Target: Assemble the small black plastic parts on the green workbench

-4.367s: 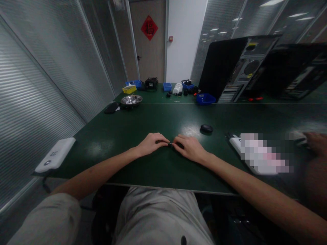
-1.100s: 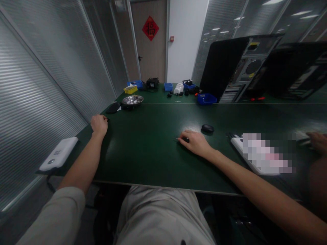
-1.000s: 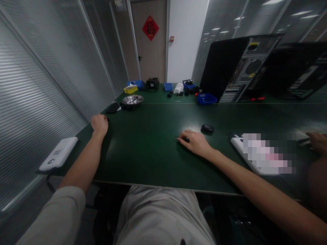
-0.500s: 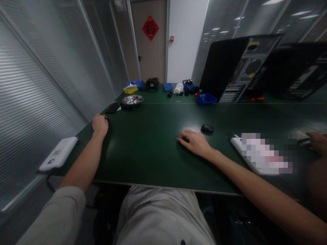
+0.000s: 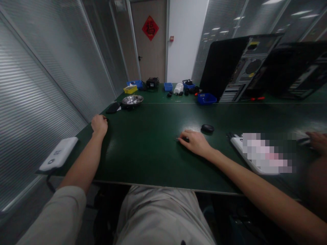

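My left hand (image 5: 99, 124) rests closed at the left edge of the green table (image 5: 143, 149). A small dark thing shows at its fingertips, too small to name. My right hand (image 5: 194, 141) lies on the middle of the table, its fingers closed on a small dark object with a thin tip pointing left. Just beyond that hand sits a black mouse (image 5: 207, 128). A metal bowl (image 5: 132, 100) and a flat black item (image 5: 113, 108) are beyond my left hand.
A white device (image 5: 58, 153) lies at the left edge. To the right are a white-edged pad, partly pixelated, and another person's hand (image 5: 316, 141). Blue bins (image 5: 206, 99), a yellow tray (image 5: 130, 89) and a computer tower (image 5: 227, 68) stand at the back.
My left hand has shifted very slightly to the left. My right hand looks unmoved.
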### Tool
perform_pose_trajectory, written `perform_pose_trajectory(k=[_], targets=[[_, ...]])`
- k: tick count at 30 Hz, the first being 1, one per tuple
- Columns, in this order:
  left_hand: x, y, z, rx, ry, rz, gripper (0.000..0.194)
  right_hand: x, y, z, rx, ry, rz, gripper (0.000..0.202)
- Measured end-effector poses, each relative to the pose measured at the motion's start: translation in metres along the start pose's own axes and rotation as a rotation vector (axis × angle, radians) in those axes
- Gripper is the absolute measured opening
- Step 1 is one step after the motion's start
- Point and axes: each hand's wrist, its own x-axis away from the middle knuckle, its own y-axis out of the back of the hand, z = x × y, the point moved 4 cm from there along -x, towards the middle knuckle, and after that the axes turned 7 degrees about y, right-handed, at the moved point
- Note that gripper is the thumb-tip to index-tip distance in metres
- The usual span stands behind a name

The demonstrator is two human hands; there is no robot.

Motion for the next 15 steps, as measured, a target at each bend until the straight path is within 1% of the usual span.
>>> perform_pose_trajectory(k=[4, 8, 15], targets=[[-0.0009, 0.0010, 0.0006, 0.008, 0.036, 0.007, 0.026, 0.0002, -0.0003, -0.0001, -0.005, 0.008, -0.007, 0.026], [-0.0009, 0.0012, 0.0010, 0.007, 0.018, -0.009, 0.026, 0.0003, -0.0003, -0.0004, 0.001, 0.010, -0.005, 0.025], [-0.0006, -0.0005, 0.0005, -0.021, 0.008, 0.008, 0.033, 0.0001, -0.0002, -0.0008, -0.002, 0.001, 0.004, 0.025]])
